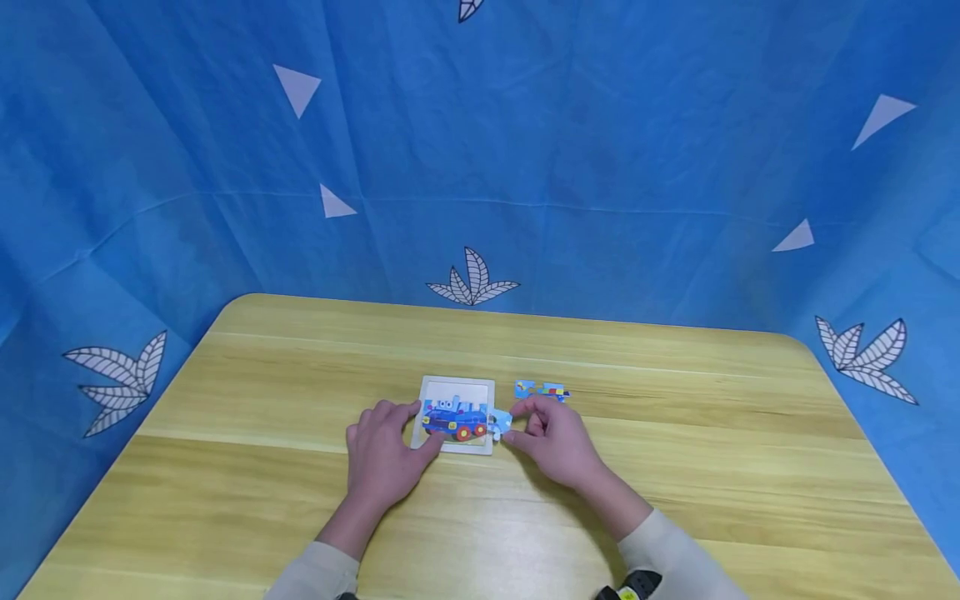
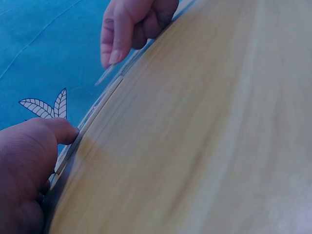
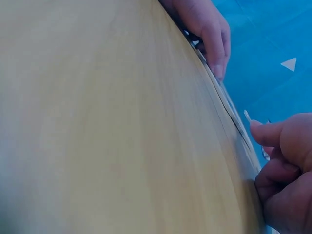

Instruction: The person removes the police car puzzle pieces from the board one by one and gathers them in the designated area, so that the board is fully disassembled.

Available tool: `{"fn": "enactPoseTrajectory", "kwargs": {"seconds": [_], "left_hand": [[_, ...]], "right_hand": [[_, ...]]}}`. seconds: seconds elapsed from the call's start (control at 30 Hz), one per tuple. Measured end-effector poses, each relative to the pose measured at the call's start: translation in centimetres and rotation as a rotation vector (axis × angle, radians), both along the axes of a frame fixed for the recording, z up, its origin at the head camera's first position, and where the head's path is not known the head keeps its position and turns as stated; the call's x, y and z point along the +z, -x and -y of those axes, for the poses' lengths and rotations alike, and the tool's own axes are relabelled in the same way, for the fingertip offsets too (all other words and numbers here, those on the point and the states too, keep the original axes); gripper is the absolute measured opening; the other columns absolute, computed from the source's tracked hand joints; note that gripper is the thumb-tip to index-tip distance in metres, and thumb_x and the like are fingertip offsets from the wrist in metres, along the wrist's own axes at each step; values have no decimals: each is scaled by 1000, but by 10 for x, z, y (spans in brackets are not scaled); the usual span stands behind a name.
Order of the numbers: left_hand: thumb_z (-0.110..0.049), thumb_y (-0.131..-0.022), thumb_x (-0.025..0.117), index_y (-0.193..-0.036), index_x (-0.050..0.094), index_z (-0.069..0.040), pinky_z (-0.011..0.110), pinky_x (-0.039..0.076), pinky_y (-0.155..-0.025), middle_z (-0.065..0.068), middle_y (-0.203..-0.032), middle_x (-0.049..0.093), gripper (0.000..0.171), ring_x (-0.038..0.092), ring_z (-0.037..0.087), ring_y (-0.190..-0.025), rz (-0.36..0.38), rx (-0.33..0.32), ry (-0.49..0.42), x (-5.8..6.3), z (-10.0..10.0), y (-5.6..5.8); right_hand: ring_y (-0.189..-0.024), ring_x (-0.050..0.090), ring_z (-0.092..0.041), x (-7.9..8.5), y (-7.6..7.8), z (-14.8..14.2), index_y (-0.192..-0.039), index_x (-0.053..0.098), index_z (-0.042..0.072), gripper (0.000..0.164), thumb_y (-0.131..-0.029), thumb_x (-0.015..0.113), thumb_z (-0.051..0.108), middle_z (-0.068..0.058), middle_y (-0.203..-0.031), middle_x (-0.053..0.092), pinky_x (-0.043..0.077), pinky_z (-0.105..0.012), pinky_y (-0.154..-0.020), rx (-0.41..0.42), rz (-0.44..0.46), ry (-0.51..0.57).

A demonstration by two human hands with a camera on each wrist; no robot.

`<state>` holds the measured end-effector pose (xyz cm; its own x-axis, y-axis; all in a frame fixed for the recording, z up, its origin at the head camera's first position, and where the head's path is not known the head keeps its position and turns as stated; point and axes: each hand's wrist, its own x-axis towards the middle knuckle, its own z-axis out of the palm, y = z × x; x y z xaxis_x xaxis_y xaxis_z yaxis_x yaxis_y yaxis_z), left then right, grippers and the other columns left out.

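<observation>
A white-rimmed puzzle tray (image 1: 454, 451) lies on the table, partly filled with a picture of a blue vehicle (image 1: 457, 419) with eyes and red wheels. My left hand (image 1: 387, 451) rests at its left side, the index fingertip by the left rim and the thumb on the lower part. Between thumb and index finger, my right hand (image 1: 553, 439) pinches a light blue puzzle piece (image 1: 500, 422) at the tray's right edge. The right wrist view shows this piece (image 3: 247, 116) edge-on, tilted above the tray. In the left wrist view the left thumb (image 2: 63, 130) touches the tray's edge.
Loose puzzle pieces (image 1: 524, 388) lie just beyond the right hand, partly hidden by its fingers. The wooden table (image 1: 285, 375) extends to both sides and toward the back. A blue curtain (image 1: 600, 150) with white leaf and triangle prints hangs behind it.
</observation>
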<state>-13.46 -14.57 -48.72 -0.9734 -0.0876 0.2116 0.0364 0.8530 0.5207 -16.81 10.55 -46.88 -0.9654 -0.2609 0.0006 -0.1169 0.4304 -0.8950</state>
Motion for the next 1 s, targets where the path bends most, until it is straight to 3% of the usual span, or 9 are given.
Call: {"fn": "enactPoseTrajectory", "kwargs": {"seconds": [0.43, 1.0], "left_hand": [[-48, -81, 78, -125, 70, -7, 43, 29, -81, 4, -104, 58, 60, 49, 25, -94, 3, -4, -9, 0, 1, -1], [-47, -82, 76, -125, 70, -7, 42, 29, -80, 4, -104, 58, 59, 49, 25, -94, 5, -1, -4, 3, 0, -2]], "right_hand": [[-57, 36, -10, 1, -6, -56, -104, 66, 5, 23, -86, 80, 10, 2, -64, 37, 42, -30, -72, -26, 20, -20], [-57, 32, -12, 1, 14, -112, -109, 66, 4, 26, -90, 77, 17, 3, -64, 35, 38, -29, -70, -93, -38, -152]]}}
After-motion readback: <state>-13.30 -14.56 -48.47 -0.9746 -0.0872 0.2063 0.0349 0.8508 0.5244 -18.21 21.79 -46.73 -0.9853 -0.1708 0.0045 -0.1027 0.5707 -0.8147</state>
